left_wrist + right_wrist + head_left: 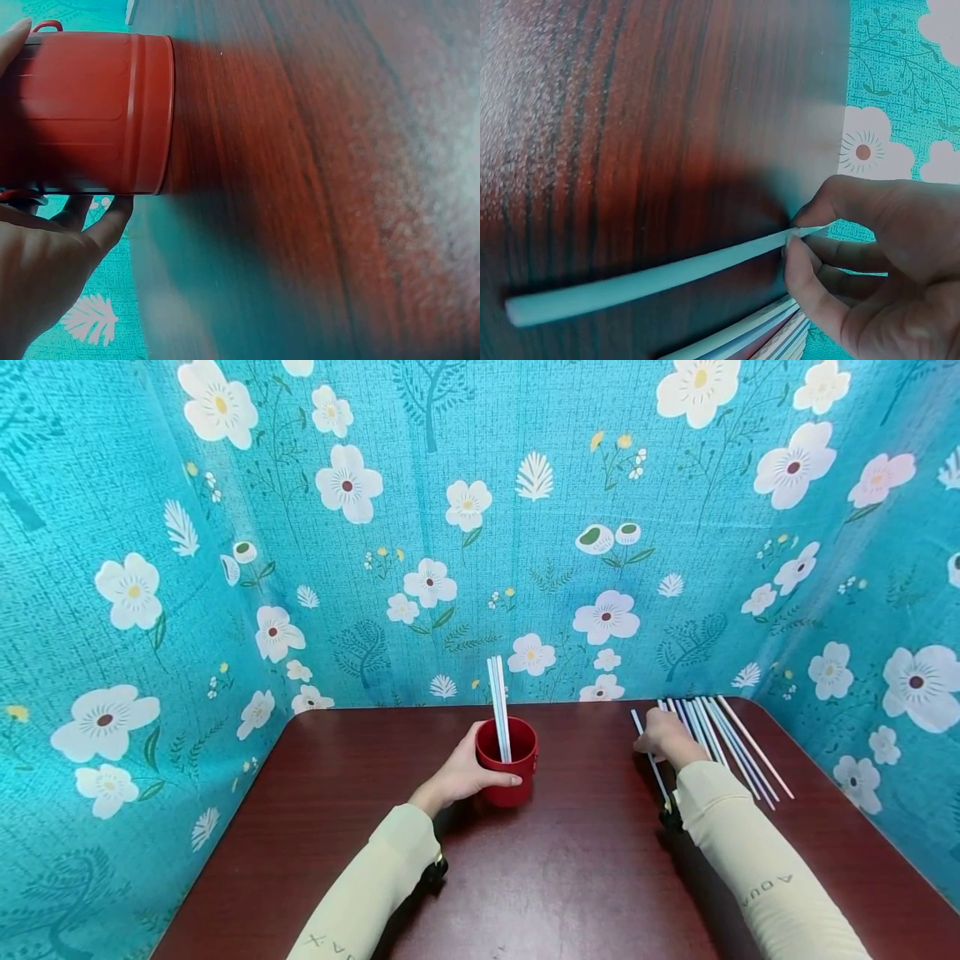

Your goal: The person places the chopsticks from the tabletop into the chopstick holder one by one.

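In the head view a red metal cup [507, 787] stands at the middle of the table, and my left hand [467, 770] grips its side with the thumb across the front. The left wrist view shows the cup [90, 112] with my left fingers around it. A few pale straws [498, 706] lean upright inside the cup. At the right, my right hand [666, 737] pinches a single pale straw [658, 777] between thumb and index finger. Seen from the right wrist, that straw [652, 280] runs along the tabletop, its near end close to or on the wood.
Several more straws [742, 747] in white, blue and pinkish tones lie side by side on the dark brown table [570, 877], right of my right hand. A turquoise flowered cloth [525, 568] hangs behind the table and along both sides.
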The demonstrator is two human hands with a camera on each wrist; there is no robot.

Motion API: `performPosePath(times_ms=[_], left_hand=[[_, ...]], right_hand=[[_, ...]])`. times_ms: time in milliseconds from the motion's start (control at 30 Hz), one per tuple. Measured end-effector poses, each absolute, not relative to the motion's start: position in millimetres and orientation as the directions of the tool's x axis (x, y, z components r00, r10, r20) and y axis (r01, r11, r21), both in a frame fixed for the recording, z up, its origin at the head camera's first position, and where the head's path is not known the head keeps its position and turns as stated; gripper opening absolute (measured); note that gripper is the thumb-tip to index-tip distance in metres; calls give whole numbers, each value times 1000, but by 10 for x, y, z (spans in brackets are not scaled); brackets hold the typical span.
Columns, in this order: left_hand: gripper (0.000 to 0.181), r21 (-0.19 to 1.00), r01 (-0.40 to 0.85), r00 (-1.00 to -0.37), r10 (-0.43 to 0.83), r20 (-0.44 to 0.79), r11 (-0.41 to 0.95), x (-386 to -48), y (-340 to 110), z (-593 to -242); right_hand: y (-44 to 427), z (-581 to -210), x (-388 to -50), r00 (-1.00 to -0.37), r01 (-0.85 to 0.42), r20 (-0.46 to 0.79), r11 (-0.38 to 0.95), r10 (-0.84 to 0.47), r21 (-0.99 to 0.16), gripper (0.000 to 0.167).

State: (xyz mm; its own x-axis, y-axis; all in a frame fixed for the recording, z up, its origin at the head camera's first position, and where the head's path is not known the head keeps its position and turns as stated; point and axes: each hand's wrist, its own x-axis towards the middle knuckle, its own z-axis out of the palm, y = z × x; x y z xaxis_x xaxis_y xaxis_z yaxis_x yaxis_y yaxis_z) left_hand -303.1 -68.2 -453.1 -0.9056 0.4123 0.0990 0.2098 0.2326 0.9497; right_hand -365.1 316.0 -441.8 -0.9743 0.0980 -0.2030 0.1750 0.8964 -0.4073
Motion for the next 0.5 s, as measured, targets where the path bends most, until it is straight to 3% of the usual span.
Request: performPosePath(times_ms=[500], left_hand=[[92, 951, 212, -903, 418, 102, 226, -3030, -687, -4526]], right_hand=[[3126, -4432, -3615, -973, 180, -214, 874, 90, -451, 33]])
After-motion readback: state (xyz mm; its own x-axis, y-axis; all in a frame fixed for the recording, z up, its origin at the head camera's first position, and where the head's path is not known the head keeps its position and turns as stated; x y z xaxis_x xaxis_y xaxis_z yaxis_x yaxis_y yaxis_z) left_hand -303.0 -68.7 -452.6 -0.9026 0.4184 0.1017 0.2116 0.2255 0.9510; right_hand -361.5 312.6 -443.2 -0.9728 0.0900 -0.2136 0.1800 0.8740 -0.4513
